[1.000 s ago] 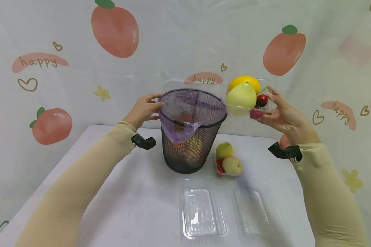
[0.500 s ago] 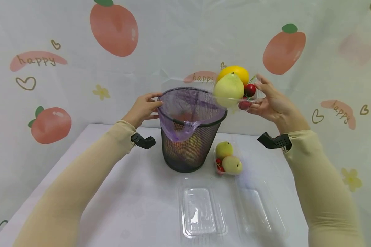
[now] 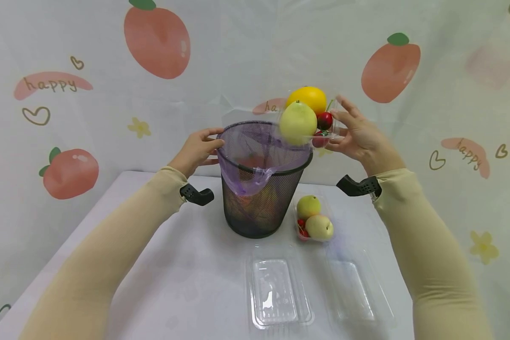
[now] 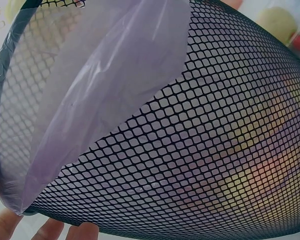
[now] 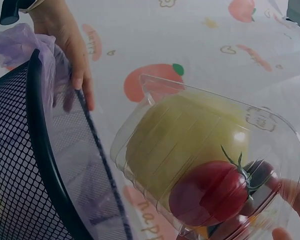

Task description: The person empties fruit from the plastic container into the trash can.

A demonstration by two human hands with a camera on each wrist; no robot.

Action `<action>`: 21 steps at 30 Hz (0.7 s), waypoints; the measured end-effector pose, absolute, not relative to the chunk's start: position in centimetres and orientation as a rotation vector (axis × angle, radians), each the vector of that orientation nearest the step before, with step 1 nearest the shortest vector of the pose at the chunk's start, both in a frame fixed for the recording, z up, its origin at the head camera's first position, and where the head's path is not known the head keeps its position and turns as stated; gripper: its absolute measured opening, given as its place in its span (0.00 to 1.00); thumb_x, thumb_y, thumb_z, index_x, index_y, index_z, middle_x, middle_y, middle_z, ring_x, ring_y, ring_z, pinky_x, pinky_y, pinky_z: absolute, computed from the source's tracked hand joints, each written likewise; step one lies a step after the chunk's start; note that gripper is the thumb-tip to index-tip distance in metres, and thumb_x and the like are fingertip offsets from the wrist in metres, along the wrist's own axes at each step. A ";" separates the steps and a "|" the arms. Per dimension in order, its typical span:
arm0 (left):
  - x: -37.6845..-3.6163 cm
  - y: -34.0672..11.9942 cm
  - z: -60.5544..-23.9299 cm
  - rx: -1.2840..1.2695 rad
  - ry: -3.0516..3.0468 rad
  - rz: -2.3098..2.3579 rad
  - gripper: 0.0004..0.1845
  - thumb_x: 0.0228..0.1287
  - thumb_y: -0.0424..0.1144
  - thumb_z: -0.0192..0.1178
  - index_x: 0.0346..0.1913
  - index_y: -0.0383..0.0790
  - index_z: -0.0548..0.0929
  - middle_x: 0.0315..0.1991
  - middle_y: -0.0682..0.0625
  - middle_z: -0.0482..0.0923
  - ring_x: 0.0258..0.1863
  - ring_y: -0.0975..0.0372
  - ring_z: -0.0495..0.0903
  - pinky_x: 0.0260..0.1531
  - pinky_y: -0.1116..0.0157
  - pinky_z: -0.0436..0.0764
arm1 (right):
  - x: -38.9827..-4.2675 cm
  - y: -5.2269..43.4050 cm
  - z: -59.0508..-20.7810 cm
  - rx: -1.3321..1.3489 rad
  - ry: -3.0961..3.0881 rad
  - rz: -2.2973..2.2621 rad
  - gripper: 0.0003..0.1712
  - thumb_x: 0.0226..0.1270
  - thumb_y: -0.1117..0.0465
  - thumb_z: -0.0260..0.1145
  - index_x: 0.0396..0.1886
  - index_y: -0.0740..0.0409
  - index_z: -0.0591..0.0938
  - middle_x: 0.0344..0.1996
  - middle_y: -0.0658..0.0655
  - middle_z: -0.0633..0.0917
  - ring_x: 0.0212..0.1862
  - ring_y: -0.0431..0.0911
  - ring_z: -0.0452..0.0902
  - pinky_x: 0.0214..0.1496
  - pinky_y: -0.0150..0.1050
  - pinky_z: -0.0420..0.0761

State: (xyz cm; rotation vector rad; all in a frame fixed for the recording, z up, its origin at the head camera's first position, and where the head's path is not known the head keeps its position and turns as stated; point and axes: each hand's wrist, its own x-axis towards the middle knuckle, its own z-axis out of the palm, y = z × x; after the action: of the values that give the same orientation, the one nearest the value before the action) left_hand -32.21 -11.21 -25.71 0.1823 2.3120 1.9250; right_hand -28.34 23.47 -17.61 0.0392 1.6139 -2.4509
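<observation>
My left hand [image 3: 195, 148] grips the rim of a black mesh bin [image 3: 259, 222] lined with a thin purple bag [image 3: 252, 184]. Red and yellow shapes show blurrily through the mesh. By one end, my right hand [image 3: 361, 134] holds a clear plastic box [image 5: 155, 85], tilted over the bin's right rim. Inside the box are a pale green pear [image 3: 298, 125], a yellow fruit [image 3: 312, 98], a dark red cherry [image 3: 325, 121] and a red tomato-like fruit [image 5: 207, 192] with a green stalk. All of them are still in the box.
Right of the bin stands another clear box [image 3: 315, 240] with two pears [image 3: 318, 228] and small red fruits [image 3: 302, 231]. Two clear plastic trays or lids lie in front, one left [image 3: 276, 293] and one right [image 3: 352, 293]. A printed cloth [image 3: 221, 56] hangs behind the table.
My right hand has carried the box of fruit leftward and slightly up, from beside the bin to over its right rim. The left hand has stayed at the bin's rim.
</observation>
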 end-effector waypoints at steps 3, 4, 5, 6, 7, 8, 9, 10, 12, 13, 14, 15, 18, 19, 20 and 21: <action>-32.2 -11.2 -25.7 0.185 2.318 1.924 0.27 0.71 0.38 0.53 0.71 0.49 0.66 0.51 0.49 0.70 0.41 0.61 0.74 0.54 0.57 0.81 | -28.7 23.3 -17.7 0.055 1.643 -2.446 0.36 0.66 0.60 0.66 0.66 0.20 0.67 0.67 0.51 0.56 0.70 0.53 0.53 0.76 0.48 0.56; -32.2 -11.2 -25.8 0.185 2.319 1.921 0.27 0.71 0.38 0.53 0.71 0.49 0.66 0.52 0.49 0.70 0.41 0.61 0.74 0.55 0.57 0.81 | -28.8 23.2 -17.7 0.056 1.656 -2.443 0.36 0.65 0.60 0.66 0.66 0.20 0.68 0.64 0.51 0.57 0.69 0.53 0.54 0.75 0.47 0.57; -32.2 -11.2 -25.8 0.186 2.322 1.918 0.27 0.71 0.39 0.53 0.71 0.49 0.66 0.52 0.49 0.70 0.42 0.60 0.74 0.55 0.56 0.80 | -28.9 23.1 -17.7 0.055 1.670 -2.437 0.36 0.66 0.60 0.66 0.66 0.19 0.68 0.63 0.51 0.59 0.68 0.53 0.54 0.74 0.47 0.58; -32.2 -11.2 -25.8 0.188 2.324 1.914 0.27 0.71 0.39 0.54 0.72 0.49 0.66 0.53 0.48 0.70 0.42 0.60 0.74 0.55 0.56 0.80 | -29.0 23.1 -17.7 0.059 1.680 -2.433 0.36 0.65 0.60 0.66 0.66 0.19 0.68 0.63 0.51 0.59 0.68 0.53 0.55 0.73 0.47 0.59; -32.2 -11.2 -25.8 0.187 2.323 1.913 0.27 0.71 0.39 0.54 0.72 0.49 0.66 0.54 0.48 0.70 0.43 0.60 0.74 0.56 0.56 0.80 | -29.1 23.0 -17.7 0.065 1.682 -2.437 0.37 0.65 0.61 0.66 0.65 0.19 0.68 0.63 0.51 0.59 0.68 0.53 0.55 0.73 0.47 0.59; -32.2 -11.2 -25.8 0.188 2.325 1.911 0.27 0.71 0.39 0.54 0.72 0.50 0.66 0.55 0.48 0.70 0.43 0.60 0.74 0.56 0.56 0.80 | -29.2 23.0 -17.8 0.066 1.695 -2.431 0.37 0.65 0.61 0.67 0.65 0.19 0.68 0.64 0.51 0.58 0.67 0.53 0.56 0.73 0.47 0.60; -32.3 -11.2 -25.9 0.189 2.325 1.908 0.27 0.71 0.39 0.54 0.72 0.50 0.66 0.55 0.47 0.70 0.44 0.59 0.74 0.56 0.55 0.80 | -29.2 22.9 -17.8 0.065 1.702 -2.426 0.37 0.65 0.61 0.67 0.65 0.19 0.68 0.66 0.51 0.57 0.68 0.53 0.56 0.74 0.47 0.60; -32.3 -11.2 -25.9 0.190 2.326 1.905 0.27 0.71 0.39 0.54 0.72 0.50 0.66 0.56 0.47 0.70 0.44 0.59 0.74 0.56 0.55 0.80 | -29.3 22.9 -17.8 0.064 1.710 -2.421 0.38 0.65 0.61 0.67 0.66 0.19 0.67 0.68 0.51 0.55 0.68 0.53 0.56 0.74 0.47 0.60; -32.3 -11.2 -25.9 0.189 2.326 1.904 0.27 0.71 0.39 0.54 0.72 0.50 0.66 0.56 0.47 0.70 0.45 0.59 0.74 0.56 0.55 0.80 | -29.5 22.8 -17.8 0.063 1.712 -2.420 0.38 0.65 0.62 0.66 0.66 0.19 0.66 0.72 0.51 0.52 0.68 0.53 0.55 0.74 0.47 0.60; -32.3 -11.2 -25.9 0.187 2.328 1.903 0.27 0.71 0.39 0.54 0.72 0.50 0.66 0.56 0.47 0.70 0.45 0.59 0.74 0.56 0.55 0.80 | -29.5 22.7 -17.8 0.060 1.722 -2.413 0.39 0.65 0.61 0.66 0.67 0.18 0.66 0.73 0.51 0.50 0.68 0.53 0.55 0.73 0.47 0.62; -32.3 -11.2 -25.9 0.184 2.329 1.904 0.27 0.71 0.39 0.54 0.71 0.50 0.66 0.55 0.47 0.70 0.44 0.59 0.74 0.56 0.56 0.80 | -29.6 22.6 -17.8 0.057 1.731 -2.407 0.39 0.65 0.61 0.66 0.67 0.18 0.65 0.74 0.51 0.49 0.68 0.53 0.55 0.72 0.46 0.64; -32.3 -11.2 -25.9 0.181 2.328 1.906 0.27 0.71 0.39 0.54 0.71 0.50 0.66 0.54 0.48 0.70 0.44 0.59 0.74 0.55 0.56 0.80 | -29.7 22.6 -17.8 0.058 1.733 -2.407 0.39 0.65 0.61 0.67 0.67 0.18 0.65 0.74 0.51 0.49 0.67 0.53 0.55 0.70 0.46 0.67; -32.3 -11.2 -25.8 0.171 2.327 1.914 0.27 0.70 0.39 0.54 0.71 0.50 0.67 0.52 0.49 0.70 0.42 0.60 0.73 0.54 0.57 0.81 | -29.9 22.3 -17.7 0.060 1.759 -2.392 0.39 0.65 0.61 0.66 0.67 0.18 0.65 0.74 0.52 0.50 0.66 0.53 0.56 0.61 0.43 0.74; -32.3 -11.2 -25.8 0.170 2.327 1.916 0.27 0.70 0.39 0.54 0.71 0.50 0.67 0.52 0.49 0.70 0.42 0.60 0.73 0.53 0.58 0.81 | -29.9 22.2 -17.7 0.064 1.769 -2.387 0.39 0.65 0.61 0.66 0.67 0.18 0.66 0.74 0.53 0.50 0.65 0.53 0.57 0.58 0.42 0.75; -32.3 -11.2 -25.8 0.168 2.326 1.918 0.27 0.70 0.39 0.54 0.71 0.50 0.67 0.52 0.49 0.70 0.42 0.60 0.73 0.53 0.58 0.81 | -30.0 22.1 -17.6 0.064 1.782 -2.380 0.39 0.65 0.61 0.66 0.67 0.18 0.65 0.73 0.53 0.50 0.64 0.53 0.57 0.57 0.41 0.75; -32.3 -11.2 -25.8 0.168 2.326 1.918 0.27 0.70 0.38 0.54 0.71 0.50 0.67 0.52 0.49 0.70 0.42 0.60 0.73 0.53 0.58 0.81 | -30.1 22.0 -17.6 0.068 1.791 -2.377 0.39 0.65 0.61 0.66 0.67 0.18 0.66 0.73 0.53 0.50 0.63 0.53 0.57 0.57 0.42 0.74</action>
State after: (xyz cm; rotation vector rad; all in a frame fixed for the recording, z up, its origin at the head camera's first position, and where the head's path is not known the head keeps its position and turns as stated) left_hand -32.32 -11.16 -25.84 0.1681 2.3259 1.9182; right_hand -30.08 22.05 -17.59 0.0675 1.7913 -2.3773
